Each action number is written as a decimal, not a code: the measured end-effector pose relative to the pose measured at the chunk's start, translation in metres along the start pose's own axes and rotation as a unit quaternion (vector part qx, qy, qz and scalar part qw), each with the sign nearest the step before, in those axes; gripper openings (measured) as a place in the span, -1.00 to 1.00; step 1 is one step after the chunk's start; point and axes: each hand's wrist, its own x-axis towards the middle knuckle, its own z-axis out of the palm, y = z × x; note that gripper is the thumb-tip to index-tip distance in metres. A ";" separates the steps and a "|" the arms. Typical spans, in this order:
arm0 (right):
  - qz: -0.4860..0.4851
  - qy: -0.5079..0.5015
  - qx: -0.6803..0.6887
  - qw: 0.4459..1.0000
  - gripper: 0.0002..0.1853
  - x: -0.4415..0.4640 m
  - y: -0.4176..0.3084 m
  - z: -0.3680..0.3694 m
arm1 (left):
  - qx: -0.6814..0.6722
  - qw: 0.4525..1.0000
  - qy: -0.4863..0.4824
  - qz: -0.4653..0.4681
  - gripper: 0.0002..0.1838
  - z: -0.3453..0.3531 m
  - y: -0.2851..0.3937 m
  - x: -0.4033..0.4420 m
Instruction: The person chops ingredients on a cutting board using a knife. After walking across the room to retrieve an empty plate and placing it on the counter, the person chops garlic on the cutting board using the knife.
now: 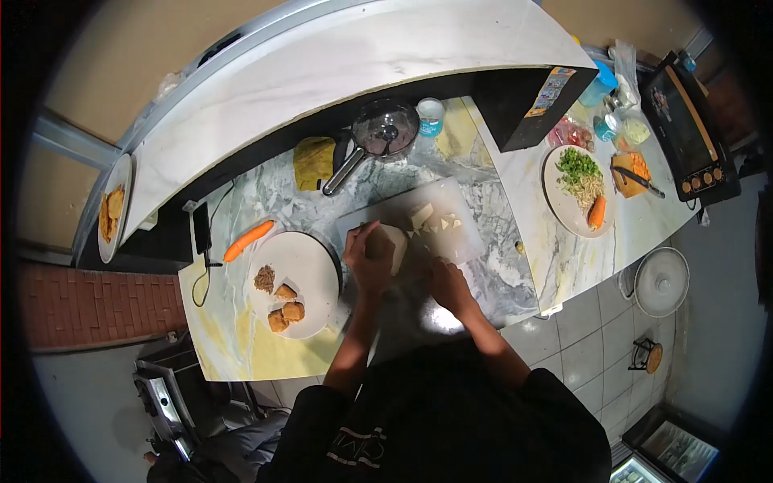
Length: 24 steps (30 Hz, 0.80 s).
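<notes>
My left hand (368, 259) is closed around a large pale, peeled vegetable chunk (394, 244), pressing it on the white cutting board (463, 197). My right hand (448, 284) is closed at the board's near edge, right of the chunk. What it grips is lost in shadow; I cannot make it out. Small pale cut pieces (448, 222) and a larger pale slab (421, 216) lie on the board beyond my right hand.
Left stands a plate (318, 262) with browned chunks, by a carrot (249, 241). Behind the board are a pan (385, 129) and a can (430, 117). Right are a plate of chopped vegetables (555, 193), a knife (640, 182) and an oven (688, 129). Another person (221, 451) is at lower left.
</notes>
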 end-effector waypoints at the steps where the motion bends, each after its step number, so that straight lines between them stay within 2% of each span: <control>1: -0.005 0.015 -0.016 1.000 -0.77 0.001 0.006 0.004 | 0.000 1.000 0.005 0.000 -0.60 -0.001 -0.002 0.000; 4: -0.029 0.061 -0.035 0.997 -0.75 -0.002 0.016 0.012 | 0.009 0.999 0.033 0.023 -0.49 -0.003 -0.004 -0.002; 6: -0.050 0.093 -0.039 0.994 -0.75 -0.002 0.021 0.017 | 0.101 0.994 -0.016 -0.036 -0.37 -0.004 -0.002 -0.005; 7: -0.035 0.099 -0.053 0.993 -0.76 -0.002 0.024 0.020 | 0.101 0.994 -0.011 -0.038 -0.37 -0.004 -0.002 -0.008; 9: -0.024 0.104 -0.069 0.992 -0.78 -0.002 0.026 0.019 | 0.108 0.983 -0.058 -0.138 -0.26 -0.004 -0.001 -0.014; 10: -0.011 0.091 -0.072 0.993 -0.78 -0.002 0.025 0.017 | 0.108 0.983 -0.054 -0.140 -0.26 -0.005 0.000 -0.016; 12: 0.000 0.074 -0.077 0.994 -0.79 -0.002 0.024 0.016 | 0.046 0.977 -0.115 -0.173 -0.18 -0.008 0.000 -0.019; 13: 0.002 0.074 -0.077 0.994 -0.78 -0.002 0.025 0.016 | 0.045 0.977 -0.113 -0.174 -0.18 -0.009 -0.001 -0.021; 16: 0.006 0.077 -0.077 0.994 -0.77 0.000 0.031 0.022 | -0.008 0.982 -0.136 -0.134 -0.13 -0.013 -0.005 -0.022; 18: 0.006 0.079 -0.075 0.994 -0.76 0.001 0.033 0.024 | -0.106 0.949 -0.174 -0.240 -0.06 -0.019 -0.002 -0.020; 21: 0.006 0.067 -0.074 0.995 -0.74 0.000 0.029 0.023 | -0.088 0.934 -0.181 -0.295 0.03 -0.026 0.007 -0.017; 22: 0.005 0.067 -0.062 0.996 -0.74 -0.001 0.024 0.021 | -0.089 0.934 -0.179 -0.295 0.03 -0.025 0.007 -0.018; 24: 0.003 0.066 -0.052 0.996 -0.73 -0.001 0.024 0.020 | -0.003 0.967 -0.159 -0.200 0.04 -0.022 0.006 -0.021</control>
